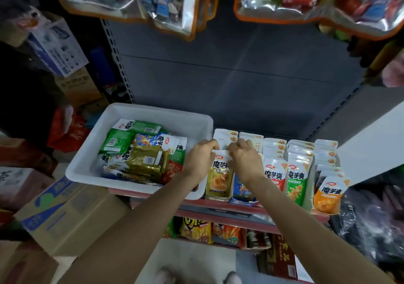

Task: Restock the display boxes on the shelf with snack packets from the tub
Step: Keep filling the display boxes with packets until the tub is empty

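A white tub [122,130] sits on the shelf at the left, holding several green, gold, blue and red snack packets [142,159]. To its right stand several display boxes of upright packets: yellow [218,177], blue [240,190], red [276,176], green [296,183] and orange [329,194]. My left hand [200,158] and my right hand [244,160] both pinch the top edge of the front yellow packet in the leftmost box. My right forearm hides much of the blue box.
The red shelf edge [218,213] runs under the boxes, with chip bags [196,231] on the shelf below. Cardboard cartons [65,213] are stacked at the left under the tub. Hanging snack bags [306,1] overhang the grey back panel.
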Tool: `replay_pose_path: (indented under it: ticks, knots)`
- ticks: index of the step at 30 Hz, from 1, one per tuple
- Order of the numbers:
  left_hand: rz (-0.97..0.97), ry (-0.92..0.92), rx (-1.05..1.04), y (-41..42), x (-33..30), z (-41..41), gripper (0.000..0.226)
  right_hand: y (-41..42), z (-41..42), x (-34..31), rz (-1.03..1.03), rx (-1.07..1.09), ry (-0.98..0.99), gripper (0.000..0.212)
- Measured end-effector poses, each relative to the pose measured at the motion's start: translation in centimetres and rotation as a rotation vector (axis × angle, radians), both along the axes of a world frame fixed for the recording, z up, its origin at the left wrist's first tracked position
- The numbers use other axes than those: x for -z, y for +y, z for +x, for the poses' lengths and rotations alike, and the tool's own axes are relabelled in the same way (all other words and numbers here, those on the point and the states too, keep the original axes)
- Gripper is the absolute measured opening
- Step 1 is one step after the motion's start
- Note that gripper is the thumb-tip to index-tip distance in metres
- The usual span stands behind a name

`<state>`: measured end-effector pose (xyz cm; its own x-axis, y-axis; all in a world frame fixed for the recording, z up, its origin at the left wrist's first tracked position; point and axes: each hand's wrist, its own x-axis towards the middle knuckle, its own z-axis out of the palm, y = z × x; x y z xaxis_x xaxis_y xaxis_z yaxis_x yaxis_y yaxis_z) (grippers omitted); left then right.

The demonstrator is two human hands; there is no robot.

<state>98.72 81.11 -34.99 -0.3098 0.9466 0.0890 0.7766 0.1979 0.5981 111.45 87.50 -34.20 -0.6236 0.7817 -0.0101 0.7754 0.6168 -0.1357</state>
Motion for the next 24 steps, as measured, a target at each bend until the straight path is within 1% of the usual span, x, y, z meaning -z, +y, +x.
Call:
replay_pose_path:
  ticks: [2, 4, 7, 9, 11, 13, 15, 19, 22, 24]
  knots:
    - [-0.017, 0.021, 0.005, -0.3, 0.1, 0.0, 0.015, 0.0, 0.0, 0.3, -0.022, -0.012, -0.051, 0.039]
    - [0.027, -0.001, 0.004, -0.5, 0.0, -0.4, 0.017, 0.0, 0.0, 0.3, -0.024, -0.003, -0.040, 0.039]
    - [0.062, 0.012, -0.012, -1.5, -0.2, -2.0, 0.018, -0.5, -0.5, -0.1, -0.031, 0.021, 0.094, 0.036]
    - [0.053, 0.041, -0.048, -2.6, 0.1, -3.9, 0.018, -1.1, -1.6, -0.5, -0.044, -0.014, 0.223, 0.031]
    - [0.022, 0.047, -0.129, -4.0, 0.5, -6.2, 0.017, -1.9, -3.4, -1.0, -0.095, -0.067, 0.273, 0.029]
    - [-0.036, 0.066, -0.202, -5.5, 1.0, -8.8, 0.018, -2.7, -5.6, -1.2, -0.167, -0.119, 0.249, 0.032]
    - [-0.139, 0.129, -0.246, -7.0, 1.5, -11.4, 0.022, -3.7, -8.0, -1.1, -0.240, -0.157, 0.218, 0.034]
    - [-0.387, 0.145, -0.230, -9.6, 2.3, -15.6, 0.025, -5.7, -12.8, 0.6, -0.396, -0.258, 0.147, 0.033]
    - [-0.462, 0.151, -0.237, -11.1, 2.8, -17.6, 0.024, -7.2, -15.5, 1.9, -0.465, -0.315, 0.037, 0.028]
    - [-0.474, 0.152, -0.221, -11.9, 2.6, -18.2, 0.026, -7.9, -16.7, 2.6, -0.470, -0.322, -0.015, 0.023]
